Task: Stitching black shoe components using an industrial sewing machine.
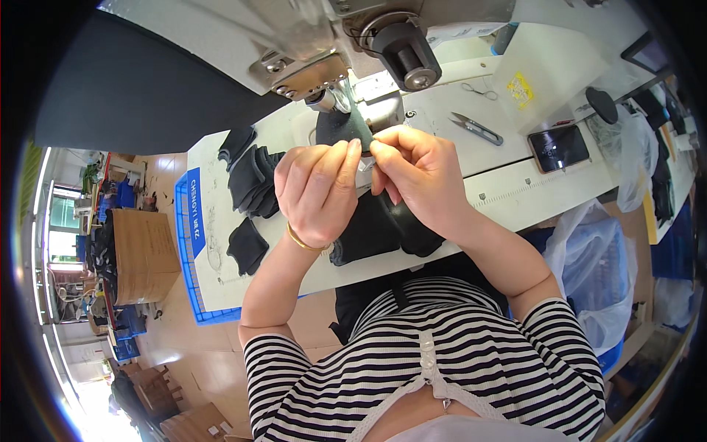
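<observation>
A dark fabric piece point(340, 127) lies under the needle area of a sewing machine point(317, 77). At its near edge, my left hand point(317, 188) pinches the cloth with thumb and forefinger, a gold bangle on its wrist. Close beside it, my right hand point(421, 173) has its thumb and forefinger closed on the same edge; its other fingers curl below. The fingertips of both hands nearly meet. Below the hands, larger black fabric pieces point(372, 232) rest at the table's near edge, partly hidden by my hands.
Stacks of cut black fabric pieces point(254, 180) and a smaller pile point(248, 246) lie to the left. On the right are thread snips point(477, 129), a phone point(560, 148) and a plastic-lined blue basket point(596, 272). A blue crate point(193, 265) stands beyond the table's left edge.
</observation>
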Demonstrator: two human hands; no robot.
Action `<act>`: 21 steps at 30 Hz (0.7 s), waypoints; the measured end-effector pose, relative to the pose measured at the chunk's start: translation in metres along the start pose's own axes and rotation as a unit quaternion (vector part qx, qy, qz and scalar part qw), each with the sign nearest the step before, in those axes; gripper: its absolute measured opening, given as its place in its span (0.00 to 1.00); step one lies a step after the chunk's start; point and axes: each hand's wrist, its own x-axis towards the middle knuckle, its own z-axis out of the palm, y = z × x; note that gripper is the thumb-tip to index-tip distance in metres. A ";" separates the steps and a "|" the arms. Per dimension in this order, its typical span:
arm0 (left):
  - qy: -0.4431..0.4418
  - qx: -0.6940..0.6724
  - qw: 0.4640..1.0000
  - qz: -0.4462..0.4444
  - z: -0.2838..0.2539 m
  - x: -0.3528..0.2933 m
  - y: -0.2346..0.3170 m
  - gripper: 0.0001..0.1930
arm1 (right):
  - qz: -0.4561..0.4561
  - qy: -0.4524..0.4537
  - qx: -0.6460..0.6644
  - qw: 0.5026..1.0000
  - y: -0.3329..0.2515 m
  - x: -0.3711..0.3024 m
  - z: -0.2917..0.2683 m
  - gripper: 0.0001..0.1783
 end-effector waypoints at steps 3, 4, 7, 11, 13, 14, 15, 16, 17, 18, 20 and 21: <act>0.007 0.004 1.000 0.010 0.002 -0.002 -0.005 0.19 | -0.002 0.004 0.017 1.000 0.000 0.002 0.001 0.10; 0.013 0.000 1.000 0.015 0.003 -0.002 -0.006 0.19 | -0.002 0.004 0.018 1.000 0.001 0.002 0.001 0.10; 0.013 0.007 1.000 0.015 0.004 -0.002 -0.008 0.17 | -0.022 -0.001 0.019 1.000 0.002 0.006 0.002 0.11; 0.034 0.017 0.999 0.037 0.012 -0.003 -0.016 0.16 | -0.010 0.013 0.015 1.000 0.003 0.011 0.006 0.11; 0.025 0.026 0.999 0.008 0.010 -0.002 -0.017 0.13 | -0.015 0.012 0.021 1.000 0.003 0.011 0.006 0.10; 0.033 0.019 0.999 0.010 0.013 -0.002 -0.020 0.13 | -0.008 0.022 0.029 0.999 0.002 0.010 0.007 0.10; 0.032 0.021 0.999 0.010 0.016 -0.002 -0.022 0.13 | -0.002 0.032 0.037 0.999 0.001 0.009 0.008 0.10; 0.042 0.023 0.999 0.022 0.019 -0.003 -0.024 0.14 | -0.003 0.028 0.038 0.999 0.002 0.009 0.006 0.10; 0.052 0.024 0.998 0.034 0.021 -0.003 -0.026 0.16 | -0.004 0.024 0.031 0.999 0.005 0.008 0.003 0.10; 0.059 0.020 0.997 0.035 0.023 -0.002 -0.029 0.16 | -0.005 0.020 0.024 1.000 0.007 0.008 0.002 0.10; 0.064 0.014 0.997 0.037 0.026 -0.002 -0.033 0.16 | -0.003 0.015 0.020 1.000 0.006 0.007 0.001 0.10; 0.068 0.009 0.997 0.038 0.028 -0.003 -0.036 0.16 | -0.001 0.010 0.017 1.000 0.005 0.006 0.001 0.10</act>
